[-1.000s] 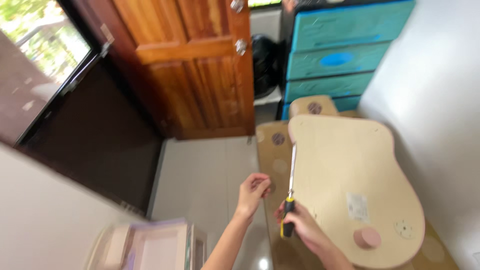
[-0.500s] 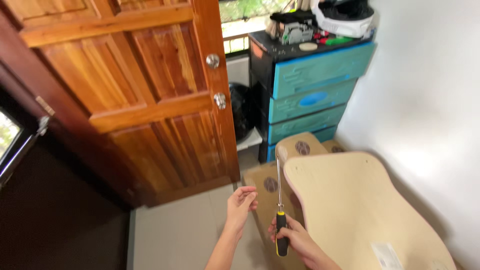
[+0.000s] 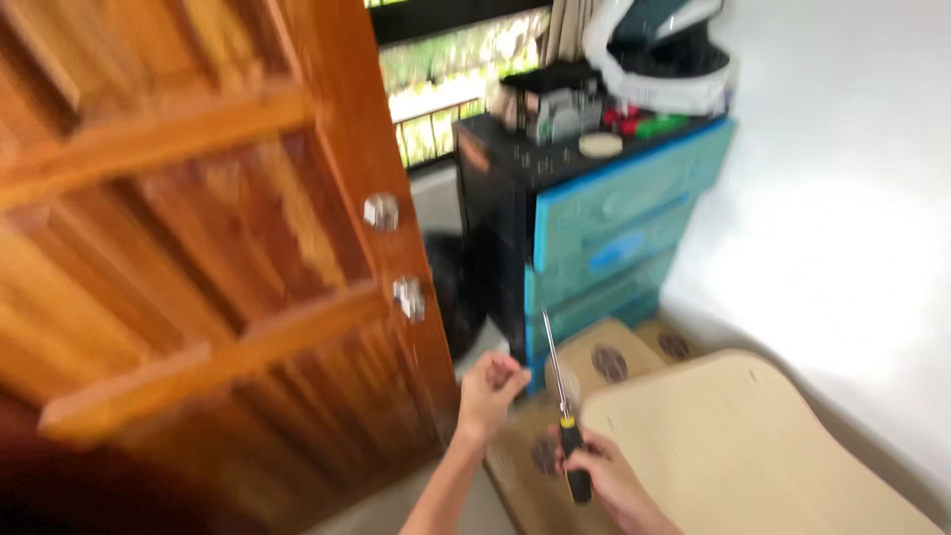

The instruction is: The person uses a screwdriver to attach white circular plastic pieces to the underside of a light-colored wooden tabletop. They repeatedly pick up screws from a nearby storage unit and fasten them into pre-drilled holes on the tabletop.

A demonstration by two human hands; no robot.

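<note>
A white wall (image 3: 842, 228) fills the right of the room; a brown wooden door (image 3: 198, 258) with two metal knobs fills the left. Between them stands one black-and-teal drawer chest (image 3: 604, 228), its top cluttered. Pale wooden panels (image 3: 733, 446), seemingly three through the blur, lie below. The right hand (image 3: 609, 481) is wrapped around one screwdriver (image 3: 563, 411), long axis nearly upright, tip pointing up. The left hand (image 3: 490, 388) is loosely curled; what it pinches, if anything, is unclear.

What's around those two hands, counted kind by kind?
Screwdrivers: 1, black-and-yellow handle, in the right hand
Pale wooden panels: 3
Blue-fronted drawer chests: 1
Wooden doors: 1
Left hand: nothing visible in it
Total: 6
</note>
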